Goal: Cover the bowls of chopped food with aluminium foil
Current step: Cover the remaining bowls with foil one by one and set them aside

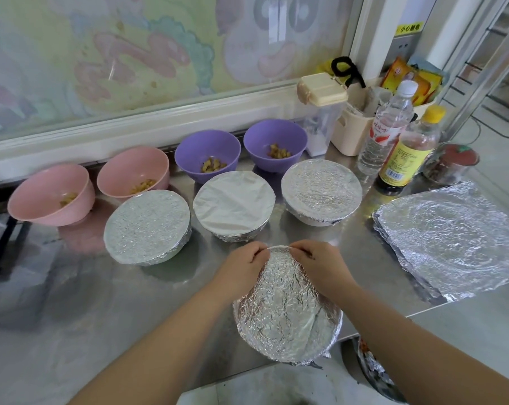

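Note:
A foil-covered bowl (288,311) stands near the front edge of the steel counter. My left hand (241,266) and my right hand (320,266) pinch the foil at the bowl's far rim, fingertips almost meeting. Three foil-covered bowls stand in a row behind: left (148,226), middle (232,204), right (322,191). Behind them sit two pink bowls (50,194) (133,172) and two purple bowls (208,152) (275,143), uncovered, each with chopped food inside.
A stack of crinkled foil sheets (452,238) lies at the right. Bottles (387,127) (408,150), a beige holder (355,130) and a lidded container (320,112) crowd the back right. A red-lidded jar (452,165) sits beside them. The counter edge (422,312) steps in at the front right.

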Available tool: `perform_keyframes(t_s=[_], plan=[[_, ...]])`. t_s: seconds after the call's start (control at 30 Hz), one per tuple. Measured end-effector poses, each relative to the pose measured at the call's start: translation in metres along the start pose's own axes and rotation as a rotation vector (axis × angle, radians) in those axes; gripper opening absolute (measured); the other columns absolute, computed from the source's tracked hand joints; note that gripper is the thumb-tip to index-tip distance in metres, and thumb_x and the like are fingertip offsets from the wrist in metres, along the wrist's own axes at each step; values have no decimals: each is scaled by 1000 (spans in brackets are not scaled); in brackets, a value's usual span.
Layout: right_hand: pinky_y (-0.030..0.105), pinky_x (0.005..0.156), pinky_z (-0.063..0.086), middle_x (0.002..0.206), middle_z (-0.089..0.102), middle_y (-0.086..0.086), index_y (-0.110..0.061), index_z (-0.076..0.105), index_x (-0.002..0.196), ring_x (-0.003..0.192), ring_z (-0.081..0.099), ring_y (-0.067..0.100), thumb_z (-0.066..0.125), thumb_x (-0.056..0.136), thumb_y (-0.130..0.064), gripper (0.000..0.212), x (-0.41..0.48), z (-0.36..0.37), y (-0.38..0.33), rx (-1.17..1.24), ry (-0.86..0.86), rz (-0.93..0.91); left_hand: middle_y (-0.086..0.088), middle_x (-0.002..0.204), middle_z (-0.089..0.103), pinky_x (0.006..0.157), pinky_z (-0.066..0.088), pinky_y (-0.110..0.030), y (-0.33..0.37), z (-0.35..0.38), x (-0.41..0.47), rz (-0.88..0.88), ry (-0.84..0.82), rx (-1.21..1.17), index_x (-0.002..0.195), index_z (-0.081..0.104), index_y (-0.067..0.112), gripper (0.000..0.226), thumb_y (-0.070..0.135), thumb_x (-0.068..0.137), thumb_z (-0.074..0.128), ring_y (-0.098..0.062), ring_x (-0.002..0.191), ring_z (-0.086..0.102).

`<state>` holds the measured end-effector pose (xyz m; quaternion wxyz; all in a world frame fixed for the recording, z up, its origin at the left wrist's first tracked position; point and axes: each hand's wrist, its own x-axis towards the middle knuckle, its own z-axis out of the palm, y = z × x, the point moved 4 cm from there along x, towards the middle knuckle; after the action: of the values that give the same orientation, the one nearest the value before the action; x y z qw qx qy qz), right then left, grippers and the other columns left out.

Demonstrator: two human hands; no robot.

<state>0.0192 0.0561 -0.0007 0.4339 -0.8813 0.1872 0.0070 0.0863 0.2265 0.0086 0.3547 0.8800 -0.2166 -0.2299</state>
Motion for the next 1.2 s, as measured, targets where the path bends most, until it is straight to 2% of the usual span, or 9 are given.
perform_keyframes(t_s=[0.17, 0.33, 0.43, 0.53, 0.6, 0.73, 0.83, 0.93, 1.2], plan=[[34, 70, 50, 70, 67, -7, -26, 77, 97, 69, 60, 11, 61, 100, -28, 17, 0, 2, 1, -20, 26, -2, 9, 63, 48, 63, 34, -31, 10, 0, 15, 97, -77, 205, 79, 54, 17, 32, 32, 106, 44, 0, 55, 44], [32, 61, 45, 58, 60, -16, -28, 76, 93, 58, 52, 5, 61, 99, -29, 17, 0, 4, 2, -14, 40, -16, 3, 68, 54, 57, 39, -28, 9, 0, 19, 115, -110, 195, 89, 61, 11, 33, 34, 106, 44, 0, 49, 47], [29, 60, 40, 55, 57, -22, -31, 75, 92, 54, 48, 1, 61, 100, -28, 17, 2, 5, 1, -6, 17, -36, 3, 70, 58, 65, 40, -32, 7, 0, 19, 147, -86, 201, 90, 63, 13, 32, 34, 106, 44, -4, 58, 49], [16, 58, 35, 57, 50, -23, -30, 71, 126, 52, 45, -6, 59, 102, -30, 27, 9, 5, -3, -39, -96, -58, 7, 63, 52, 60, 36, -30, 5, 2, 17, 158, -53, 173, 85, 59, 18, 29, 33, 105, 45, -2, 56, 49], [10, 53, 34, 56, 52, -22, -29, 67, 132, 49, 46, -7, 57, 104, -28, 31, 14, 5, -8, -69, -222, -80, 10, 64, 51, 61, 34, -27, 4, 4, 15, 180, -27, 156, 84, 59, 21, 26, 31, 105, 47, 1, 57, 49], [19, 63, 43, 75, 67, -10, -27, 72, 125, 60, 56, 0, 58, 103, -27, 26, 23, 4, -12, -98, -345, -113, 5, 79, 62, 67, 37, -28, 0, 6, 15, 191, 21, 155, 105, 69, 15, 25, 29, 105, 48, -9, 70, 51], [25, 74, 49, 92, 74, 4, -22, 75, 116, 80, 66, 16, 60, 102, -28, 22, 27, 4, -12, -111, -363, -107, 11, 70, 56, 64, 34, -27, 0, 5, 13, 174, 31, 139, 106, 69, 15, 24, 27, 105, 48, -2, 60, 50], [11, 58, 38, 76, 67, -5, -18, 77, 106, 60, 52, -2, 65, 99, -26, 17, 28, 2, -11, -104, -301, -107, 13, 68, 54, 60, 36, -25, 4, 4, 11, 167, 39, 128, 105, 68, 16, 23, 26, 105, 47, 1, 57, 52], [13, 52, 35, 55, 53, -15, -19, 80, 103, 52, 50, -9, 69, 96, -29, 16, 23, 3, -13, -152, -182, -162, 15, 67, 52, 64, 33, -27, -2, 7, 11, 151, 67, 130, 106, 68, 22, 23, 30, 105, 47, 3, 63, 49]])
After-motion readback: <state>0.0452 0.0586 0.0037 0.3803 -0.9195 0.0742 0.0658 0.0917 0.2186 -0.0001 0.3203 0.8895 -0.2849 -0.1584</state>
